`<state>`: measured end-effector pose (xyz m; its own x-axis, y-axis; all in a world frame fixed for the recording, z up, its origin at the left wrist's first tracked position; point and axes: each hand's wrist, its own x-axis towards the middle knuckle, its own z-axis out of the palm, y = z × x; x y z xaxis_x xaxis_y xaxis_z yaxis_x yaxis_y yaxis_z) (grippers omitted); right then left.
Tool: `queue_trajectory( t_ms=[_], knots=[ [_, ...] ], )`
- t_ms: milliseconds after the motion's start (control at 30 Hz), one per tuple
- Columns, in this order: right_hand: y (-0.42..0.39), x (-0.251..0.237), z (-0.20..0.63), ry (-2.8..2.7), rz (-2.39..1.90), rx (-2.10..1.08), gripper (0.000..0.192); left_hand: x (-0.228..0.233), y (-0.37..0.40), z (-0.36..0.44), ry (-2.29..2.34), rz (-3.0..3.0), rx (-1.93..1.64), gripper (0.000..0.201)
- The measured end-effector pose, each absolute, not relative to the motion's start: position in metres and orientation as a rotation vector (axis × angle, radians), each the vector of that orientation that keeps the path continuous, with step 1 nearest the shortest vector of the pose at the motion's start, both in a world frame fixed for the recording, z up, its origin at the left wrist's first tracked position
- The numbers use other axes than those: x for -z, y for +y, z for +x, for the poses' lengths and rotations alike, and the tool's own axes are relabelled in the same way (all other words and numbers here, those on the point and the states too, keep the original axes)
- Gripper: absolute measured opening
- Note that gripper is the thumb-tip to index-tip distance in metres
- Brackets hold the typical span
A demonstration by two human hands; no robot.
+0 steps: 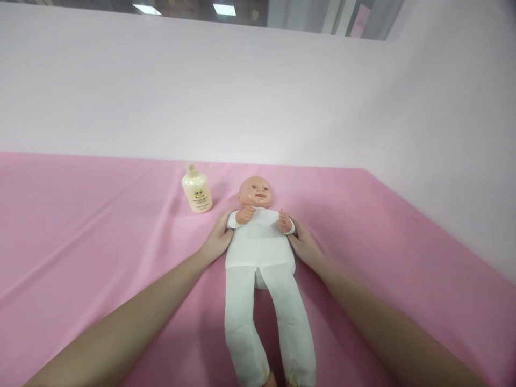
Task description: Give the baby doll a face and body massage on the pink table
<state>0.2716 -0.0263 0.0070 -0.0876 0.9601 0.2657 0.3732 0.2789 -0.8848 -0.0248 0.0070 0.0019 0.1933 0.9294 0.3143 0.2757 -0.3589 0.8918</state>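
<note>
A baby doll [260,242] in a white outfit lies on its back on a pink cloth [133,252], head away from me and feet toward me. My left hand [219,236] grips the doll at its upper arm and side, on the left of the picture. On the other side, my right hand [305,243] holds the opposite upper arm and side in the same way. The fingers of both hands are partly hidden behind the doll's arms and body. Its small fists rest raised over the chest.
A pale yellow pump bottle [197,189] with a printed label stands on the cloth, beyond my left hand. Behind the cloth rises a white wall [201,91], with a window [242,13] along its top. Another white wall [455,134] closes off the right side.
</note>
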Motion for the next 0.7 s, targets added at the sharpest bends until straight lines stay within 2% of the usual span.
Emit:
queue_trajectory(
  t_ms=[700],
  knots=[
    [-0.0234,0.0010,0.2757,-1.665,-1.241,-0.804,0.059,-0.0037,0.0064,-0.0246,1.139,1.789,-1.166,0.053]
  ],
)
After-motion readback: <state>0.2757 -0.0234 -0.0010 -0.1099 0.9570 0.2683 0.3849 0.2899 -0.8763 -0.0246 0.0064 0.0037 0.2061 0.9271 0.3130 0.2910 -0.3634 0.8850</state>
